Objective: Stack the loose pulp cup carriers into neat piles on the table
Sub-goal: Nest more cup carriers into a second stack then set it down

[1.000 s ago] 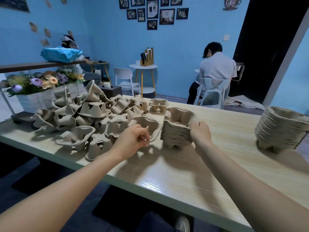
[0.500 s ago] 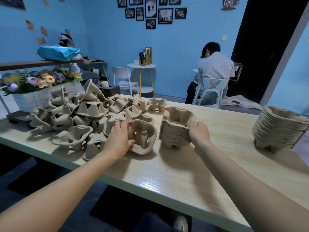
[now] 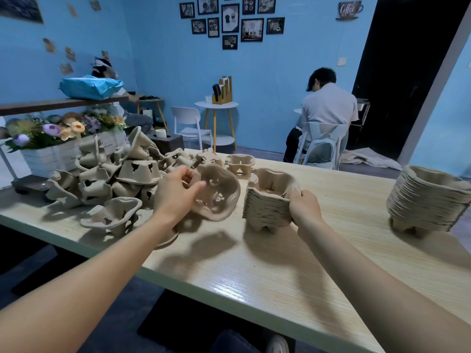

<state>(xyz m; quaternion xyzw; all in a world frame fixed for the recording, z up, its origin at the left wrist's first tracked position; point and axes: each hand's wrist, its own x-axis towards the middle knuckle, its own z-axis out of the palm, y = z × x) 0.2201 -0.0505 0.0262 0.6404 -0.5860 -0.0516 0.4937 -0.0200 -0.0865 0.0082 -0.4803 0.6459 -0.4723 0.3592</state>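
A dark cup-shaped wall sign (image 3: pixel 349 10), hung high on the blue wall near the dark doorway, carries the word "Coffee" in pale script lettering. The black-framed pictures (image 3: pixel 230 20) grouped on the same wall bear small print too blurred to read. The white slatted wooden flower box (image 3: pixel 63 155) shows a faint line of dark lettering that cannot be made out.

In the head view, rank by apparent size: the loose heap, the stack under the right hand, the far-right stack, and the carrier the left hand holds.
1. Loose heap: by far the widest.
2. Far-right stack: taller, though partly cut by the frame edge.
3. Stack under the right hand.
4. Held carrier: close to that stack in width, but a single piece and blurred.
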